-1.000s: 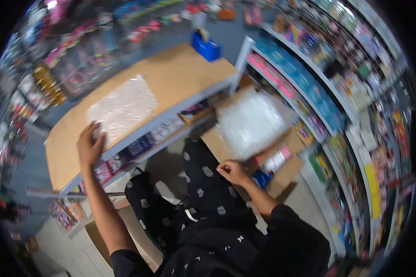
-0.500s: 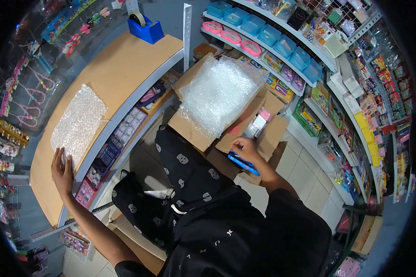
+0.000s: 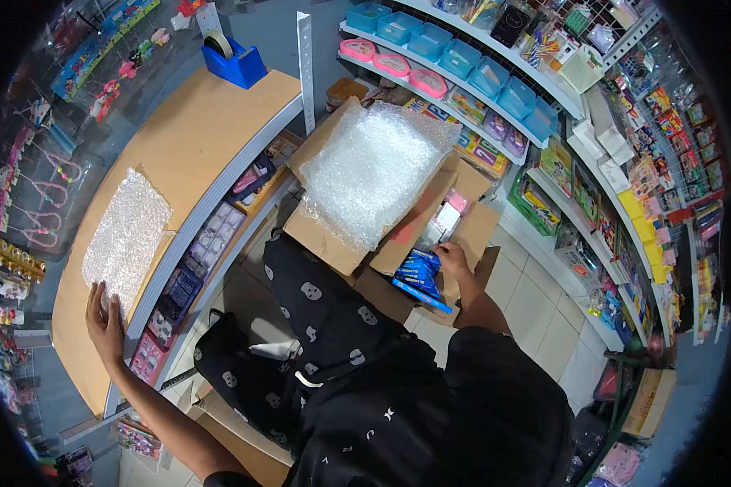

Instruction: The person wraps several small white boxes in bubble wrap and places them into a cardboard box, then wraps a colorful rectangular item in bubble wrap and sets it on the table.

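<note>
My left hand point(image 3: 105, 327) rests with its fingers apart on the lower end of a bubble wrap sheet point(image 3: 128, 231), which lies on the wooden counter point(image 3: 211, 122). My right hand point(image 3: 453, 260) is inside an open cardboard box point(image 3: 481, 223), at the edge of some blue packets point(image 3: 420, 269). Its fingers are bent, and what they grip, if anything, is too small to tell. White and pink boxes point(image 3: 444, 221) lie in the same box, above the hand. A larger box beside it holds a big pile of bubble wrap point(image 3: 378, 166).
A blue tape dispenser point(image 3: 234, 63) stands at the counter's far end, near a metal post point(image 3: 305, 73). Shelves with blue bins point(image 3: 465, 58) and pink cases point(image 3: 392, 65) curve round the right. Hanging goods line the left wall.
My right hand has moved deeper into the box, and the blue packets now show beside it. My left hand stays on the bubble wrap. The whole view has shifted slightly.
</note>
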`<move>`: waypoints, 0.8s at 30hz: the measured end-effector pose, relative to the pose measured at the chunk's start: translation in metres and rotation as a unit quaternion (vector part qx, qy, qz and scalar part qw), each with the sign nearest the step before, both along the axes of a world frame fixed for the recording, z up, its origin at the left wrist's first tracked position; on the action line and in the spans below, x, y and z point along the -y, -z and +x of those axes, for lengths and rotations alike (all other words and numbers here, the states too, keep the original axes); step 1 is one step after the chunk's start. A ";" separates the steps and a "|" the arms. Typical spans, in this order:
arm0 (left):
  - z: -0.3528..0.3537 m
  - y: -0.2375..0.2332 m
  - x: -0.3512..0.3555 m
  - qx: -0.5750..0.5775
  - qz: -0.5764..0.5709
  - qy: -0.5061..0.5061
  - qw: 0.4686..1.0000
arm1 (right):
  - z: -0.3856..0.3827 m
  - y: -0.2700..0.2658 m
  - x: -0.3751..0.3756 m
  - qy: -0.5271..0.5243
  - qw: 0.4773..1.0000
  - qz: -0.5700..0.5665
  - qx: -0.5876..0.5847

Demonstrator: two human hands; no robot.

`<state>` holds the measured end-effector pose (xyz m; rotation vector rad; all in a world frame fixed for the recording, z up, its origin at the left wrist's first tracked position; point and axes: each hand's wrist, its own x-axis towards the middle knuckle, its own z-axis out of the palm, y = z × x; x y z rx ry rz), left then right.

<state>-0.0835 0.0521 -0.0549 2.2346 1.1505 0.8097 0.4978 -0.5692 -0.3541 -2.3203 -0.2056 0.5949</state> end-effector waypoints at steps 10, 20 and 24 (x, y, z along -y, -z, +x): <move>0.002 -0.008 0.005 -0.030 0.004 -0.018 0.999 | 0.045 0.026 -0.025 -0.079 0.995 -0.059 -0.015; 0.005 -0.008 0.006 -0.028 0.001 -0.026 0.999 | 0.051 0.088 -0.050 -0.122 0.982 -0.141 0.037; 0.006 -0.009 0.009 -0.022 -0.008 -0.029 0.999 | 0.054 0.076 -0.052 -0.146 0.969 -0.200 0.011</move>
